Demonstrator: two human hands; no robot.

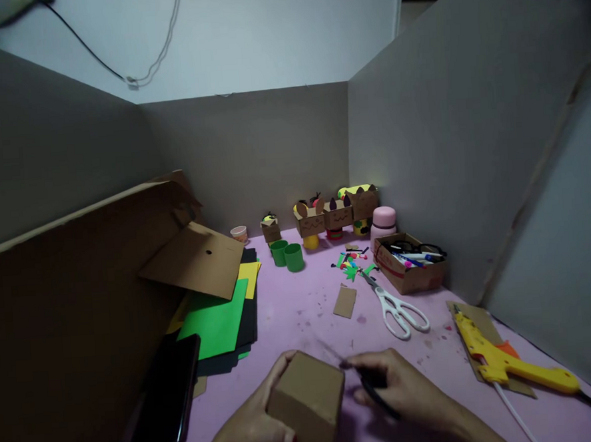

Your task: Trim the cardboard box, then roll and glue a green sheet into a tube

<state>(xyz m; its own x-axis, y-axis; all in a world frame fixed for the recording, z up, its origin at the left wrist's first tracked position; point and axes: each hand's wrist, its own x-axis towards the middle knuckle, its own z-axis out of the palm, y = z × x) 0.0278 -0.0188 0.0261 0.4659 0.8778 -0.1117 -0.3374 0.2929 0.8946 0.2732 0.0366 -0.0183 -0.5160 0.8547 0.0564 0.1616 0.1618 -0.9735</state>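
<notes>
At the near edge of the pink table, my left hand (260, 420) is closed around a small brown cardboard box (310, 383). Just right of the box, my right hand (403, 384) grips black-handled scissors (376, 396), their thin blade blurred and pointing away to the left. The scissors' tip looks apart from the box. Beyond my hands lie a small cardboard piece (345, 301) and white-handled scissors (395, 308). The lower part of the box runs out of view.
A yellow glue gun (509, 361) rests on cardboard at right. Coloured sheets (216, 319), a phone (166, 395) and a large carton (80, 294) line the left. Behind stand green cups (294, 257), cardboard figures (309, 221), a pink bottle (384, 222), paper scraps (351, 264) and a pen box (411, 274).
</notes>
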